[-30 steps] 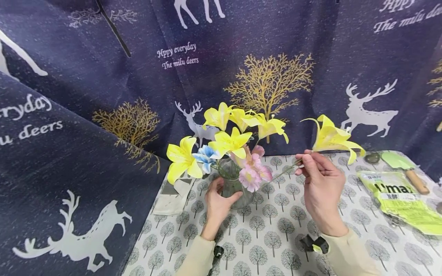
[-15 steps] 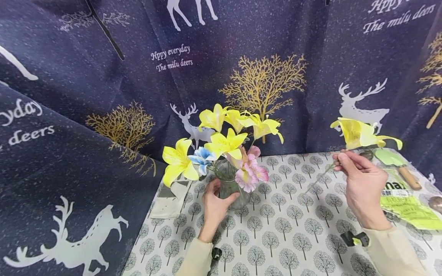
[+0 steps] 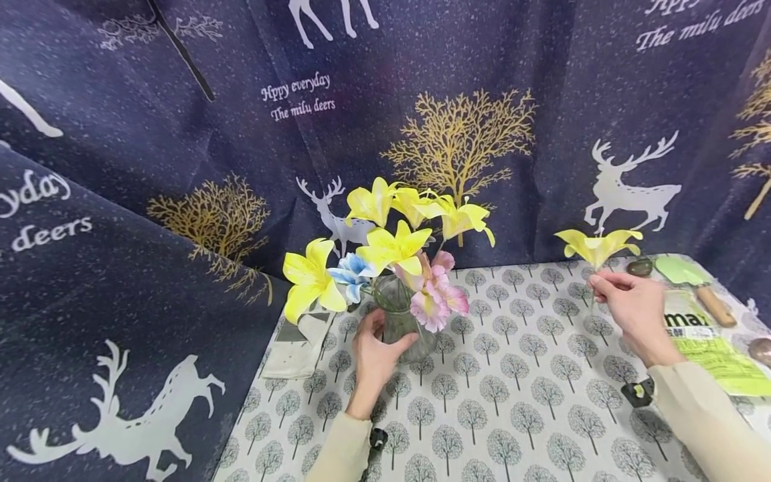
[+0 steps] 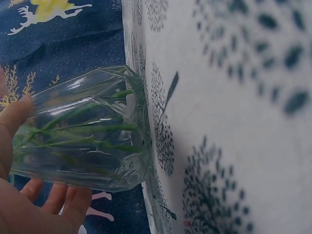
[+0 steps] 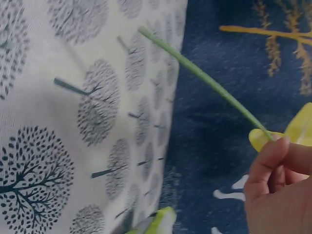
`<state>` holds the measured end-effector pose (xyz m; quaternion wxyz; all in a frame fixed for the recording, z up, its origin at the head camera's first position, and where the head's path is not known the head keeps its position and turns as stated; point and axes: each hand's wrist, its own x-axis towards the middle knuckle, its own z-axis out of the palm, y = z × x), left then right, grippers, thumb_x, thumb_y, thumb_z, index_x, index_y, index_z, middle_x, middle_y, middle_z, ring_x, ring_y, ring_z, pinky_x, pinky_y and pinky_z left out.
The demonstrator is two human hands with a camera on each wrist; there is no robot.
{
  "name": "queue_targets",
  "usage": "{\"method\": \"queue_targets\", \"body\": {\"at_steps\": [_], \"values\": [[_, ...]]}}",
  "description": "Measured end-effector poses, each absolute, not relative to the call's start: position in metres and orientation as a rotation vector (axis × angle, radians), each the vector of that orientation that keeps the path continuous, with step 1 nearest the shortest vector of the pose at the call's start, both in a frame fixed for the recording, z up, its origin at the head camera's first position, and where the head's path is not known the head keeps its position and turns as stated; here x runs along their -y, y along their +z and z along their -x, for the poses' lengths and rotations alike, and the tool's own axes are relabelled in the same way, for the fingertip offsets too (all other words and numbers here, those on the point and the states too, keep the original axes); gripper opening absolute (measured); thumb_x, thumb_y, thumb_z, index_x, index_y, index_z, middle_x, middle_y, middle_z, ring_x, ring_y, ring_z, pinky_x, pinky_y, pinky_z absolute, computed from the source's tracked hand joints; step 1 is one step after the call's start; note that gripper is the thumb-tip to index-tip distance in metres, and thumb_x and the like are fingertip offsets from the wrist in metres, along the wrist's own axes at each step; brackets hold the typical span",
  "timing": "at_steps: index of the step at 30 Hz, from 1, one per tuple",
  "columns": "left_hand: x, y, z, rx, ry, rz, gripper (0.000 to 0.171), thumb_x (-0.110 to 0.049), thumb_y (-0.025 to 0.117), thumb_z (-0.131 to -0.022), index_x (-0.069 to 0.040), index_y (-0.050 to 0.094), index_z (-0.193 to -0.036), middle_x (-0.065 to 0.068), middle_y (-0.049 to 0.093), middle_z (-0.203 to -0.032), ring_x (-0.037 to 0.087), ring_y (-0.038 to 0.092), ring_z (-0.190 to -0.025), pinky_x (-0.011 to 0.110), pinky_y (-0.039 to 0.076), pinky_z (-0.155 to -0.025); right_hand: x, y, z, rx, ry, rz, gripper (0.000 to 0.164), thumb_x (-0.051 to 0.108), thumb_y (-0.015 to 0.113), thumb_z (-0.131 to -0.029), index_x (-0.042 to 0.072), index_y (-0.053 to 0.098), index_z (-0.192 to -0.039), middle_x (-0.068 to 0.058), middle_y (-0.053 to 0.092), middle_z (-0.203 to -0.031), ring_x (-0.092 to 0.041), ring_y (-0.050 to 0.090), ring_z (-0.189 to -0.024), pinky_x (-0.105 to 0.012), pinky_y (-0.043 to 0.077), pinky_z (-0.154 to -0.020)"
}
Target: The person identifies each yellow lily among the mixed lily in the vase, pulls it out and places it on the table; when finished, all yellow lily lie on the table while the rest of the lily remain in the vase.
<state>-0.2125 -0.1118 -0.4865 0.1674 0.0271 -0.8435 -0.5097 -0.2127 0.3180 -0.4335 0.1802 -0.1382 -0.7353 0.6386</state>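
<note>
A clear ribbed vase stands on the table, holding several yellow lilies, a blue-and-white flower and pink flowers. My left hand grips the vase around its side, thumb in front. Green stems show through the vase wall in the left wrist view. Off to the right, my right hand pinches a single yellow lily just below its bloom. Its bare green stem sticks out from the fingertips in the right wrist view, its cut end free.
A folded pale cloth lies left of the vase. At the right are a yellow-green bag, a green trowel with a wooden handle and a dark stone-like object. A dark blue deer-print curtain hangs behind the tree-print tablecloth.
My right hand has carried the lily away from the vase to the right, and the bloom has turned more upright. My left hand stays on the vase.
</note>
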Motion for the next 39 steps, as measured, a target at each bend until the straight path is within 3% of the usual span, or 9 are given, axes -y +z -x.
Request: {"method": "queue_targets", "body": {"at_steps": [3, 7, 11, 14, 18, 21, 28, 32, 39], "values": [[0.112, -0.488, 0.212, 2.401, -1.448, -0.081, 0.088, -0.048, 0.094, -0.06, -0.014, 0.059, -0.132, 0.006, 0.066, -0.13, 0.027, 0.066, -0.117, 0.042, 0.056, -0.104, -0.324, -0.443, 0.219, 2.321, 1.606, 0.48, 0.008, 0.027, 0.067, -0.097, 0.025, 0.075, -0.095, 0.033, 0.064, -0.063, 0.01, 0.062, -0.06, -0.013, 0.052, -0.055], [0.113, -0.488, 0.213, 2.402, -1.437, -0.082, 0.088, -0.049, 0.094, -0.059, -0.015, 0.059, -0.132, 0.006, 0.067, -0.129, 0.026, 0.067, -0.116, 0.04, 0.056, -0.104, -0.328, -0.454, 0.227, 2.521, 1.392, 0.555, 0.037, 0.034, 0.062, -0.098, 0.005, 0.071, -0.119, 0.04, 0.055, -0.059, 0.014, 0.055, -0.062, -0.015, 0.048, -0.057], [0.112, -0.486, 0.214, 2.404, -1.425, -0.076, 0.087, -0.049, 0.094, -0.06, -0.015, 0.059, -0.132, 0.006, 0.066, -0.129, 0.026, 0.067, -0.115, 0.04, 0.057, -0.103, -0.33, -0.462, 0.238, 2.57, 1.309, 0.571, 0.039, 0.029, 0.06, -0.098, -0.001, 0.069, -0.121, 0.04, 0.051, -0.058, 0.013, 0.052, -0.061, -0.016, 0.046, -0.057], [0.112, -0.484, 0.214, 2.397, -1.426, -0.075, 0.086, -0.048, 0.094, -0.06, -0.013, 0.059, -0.131, 0.007, 0.066, -0.128, 0.027, 0.067, -0.116, 0.042, 0.056, -0.104, -0.33, -0.47, 0.245, 2.588, 1.252, 0.583, 0.035, 0.025, 0.062, -0.096, -0.002, 0.071, -0.116, 0.032, 0.054, -0.064, 0.003, 0.055, -0.068, -0.019, 0.045, -0.059], [0.111, -0.484, 0.213, 2.387, -1.432, -0.07, 0.086, -0.045, 0.095, -0.061, -0.011, 0.059, -0.13, 0.009, 0.066, -0.128, 0.028, 0.067, -0.116, 0.042, 0.056, -0.103, -0.329, -0.479, 0.252, 2.589, 1.192, 0.607, 0.028, 0.018, 0.065, -0.091, -0.002, 0.073, -0.109, -0.001, 0.069, -0.084, -0.025, 0.059, -0.093, -0.031, 0.045, -0.076], [0.111, -0.484, 0.211, 2.387, -1.431, -0.069, 0.086, -0.045, 0.095, -0.06, -0.01, 0.059, -0.13, 0.009, 0.066, -0.128, 0.028, 0.067, -0.115, 0.041, 0.057, -0.103, -0.33, -0.484, 0.254, 2.575, 1.174, 0.606, 0.026, 0.014, 0.064, -0.089, -0.004, 0.073, -0.106, -0.016, 0.07, -0.096, -0.038, 0.055, -0.107, -0.043, 0.042, -0.089], [0.11, -0.486, 0.212, 2.397, -1.436, -0.09, 0.086, -0.046, 0.095, -0.06, -0.013, 0.059, -0.13, 0.007, 0.066, -0.128, 0.026, 0.067, -0.116, 0.038, 0.057, -0.104, -0.332, -0.488, 0.256, 2.609, 1.066, 0.527, 0.026, 0.013, 0.061, -0.09, -0.006, 0.072, -0.103, -0.027, 0.071, -0.1, -0.046, 0.056, -0.1, -0.051, 0.04, -0.085], [0.11, -0.485, 0.213, 2.398, -1.441, -0.094, 0.087, -0.048, 0.095, -0.059, -0.013, 0.059, -0.131, 0.007, 0.065, -0.129, 0.027, 0.067, -0.117, 0.038, 0.056, -0.104, -0.331, -0.487, 0.256, 2.631, 1.013, 0.514, 0.025, 0.013, 0.059, -0.088, -0.005, 0.073, -0.099, -0.028, 0.07, -0.107, -0.051, 0.056, -0.103, -0.059, 0.04, -0.091], [0.11, -0.485, 0.212, 2.403, -1.448, -0.1, 0.087, -0.047, 0.095, -0.06, -0.013, 0.058, -0.132, 0.006, 0.065, -0.13, 0.027, 0.067, -0.118, 0.038, 0.056, -0.104, -0.33, -0.486, 0.258, 2.635, 1.062, 0.594, 0.035, 0.015, 0.057, -0.09, -0.004, 0.07, -0.117, -0.028, 0.067, -0.123, -0.052, 0.055, -0.117, -0.058, 0.045, -0.099]]}}
